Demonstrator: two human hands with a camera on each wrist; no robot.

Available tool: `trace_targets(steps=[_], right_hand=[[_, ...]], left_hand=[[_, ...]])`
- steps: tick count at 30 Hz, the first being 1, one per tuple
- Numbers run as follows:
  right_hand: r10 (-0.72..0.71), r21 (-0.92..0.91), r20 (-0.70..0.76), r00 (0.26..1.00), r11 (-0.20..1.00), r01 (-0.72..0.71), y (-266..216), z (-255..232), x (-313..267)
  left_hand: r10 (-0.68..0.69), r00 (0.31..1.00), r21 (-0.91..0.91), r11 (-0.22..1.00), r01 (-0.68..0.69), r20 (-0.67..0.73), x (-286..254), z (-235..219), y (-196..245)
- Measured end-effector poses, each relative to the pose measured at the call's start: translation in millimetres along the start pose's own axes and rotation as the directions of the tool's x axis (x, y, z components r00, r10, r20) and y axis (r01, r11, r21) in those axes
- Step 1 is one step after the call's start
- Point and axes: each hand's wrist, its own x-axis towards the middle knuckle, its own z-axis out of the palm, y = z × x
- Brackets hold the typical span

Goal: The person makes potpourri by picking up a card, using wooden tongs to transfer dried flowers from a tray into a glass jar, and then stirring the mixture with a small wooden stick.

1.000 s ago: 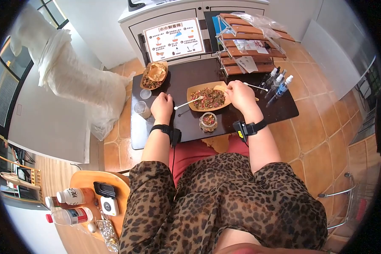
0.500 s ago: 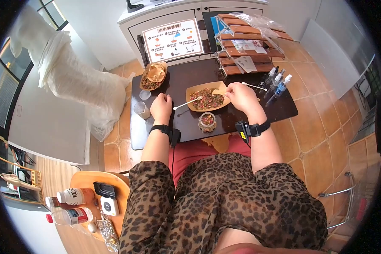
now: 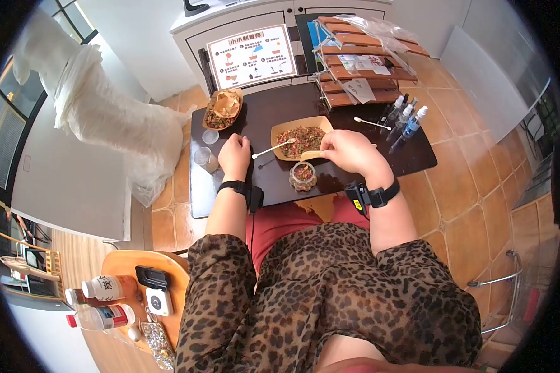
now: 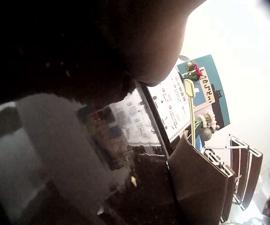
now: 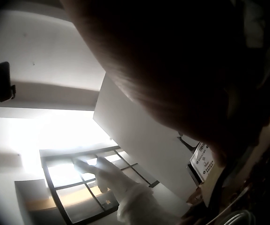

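In the head view the right hand [image 3: 350,151] pinches a pale wooden scoop [image 3: 311,155], its end over the near edge of a brown paper tray [image 3: 279,129] and just above a small glass jar [image 3: 302,179]. Dried red and green bits [image 3: 302,138] fill the tray, and similar bits are in the jar. A white spoon [image 3: 272,149] lies with its head in the tray and its handle end on the dark table [image 3: 261,105]. The left hand [image 3: 234,155] rests on the table left of that handle, fingers curled, holding nothing visible.
A second paper tray [image 3: 211,119] holds dried bits and crumpled paper. Near it are a small clear lid [image 3: 210,137] and a clear cup [image 3: 205,160]. Spray bottles [image 3: 410,123] and another white spoon [image 3: 372,124] are at right; a folded slatted stool [image 3: 361,62] is behind.
The right hand has brought the wooden scoop out of the tray's right part, toward the person and left, to the jar. The left hand stays in about the same place.
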Motion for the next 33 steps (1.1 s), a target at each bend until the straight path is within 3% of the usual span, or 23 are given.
trace_targets(steps=[6, 12, 15, 24, 33], right_hand=[[0.000, -0.030, 0.104, 0.995, 1.000, 0.003, -4, 0, -1], [0.042, 0.020, -0.046, 0.998, 0.999, -0.041, -2, 0, 3], [0.051, -0.010, -0.239, 0.970, 0.998, -0.055, 8, 10, 10], [0.082, -0.192, -0.442, 0.893, 0.964, -0.183, 52, 52, 34], [0.085, -0.265, -0.374, 0.923, 0.945, -0.194, 44, 56, 36]], left_hand=[[-0.009, 1.000, 0.007, 1.000, 0.009, 0.014, 0, -1, 1], [-0.018, 1.000, 0.000, 1.000, 0.018, 0.024, 0, -4, 3], [-0.017, 1.000, -0.003, 1.000, 0.018, 0.017, 0, -4, 2], [-0.001, 1.000, -0.026, 1.000, 0.001, -0.008, -2, -2, 1], [-0.032, 0.998, -0.023, 0.999, 0.033, 0.055, 1, -4, 0]])
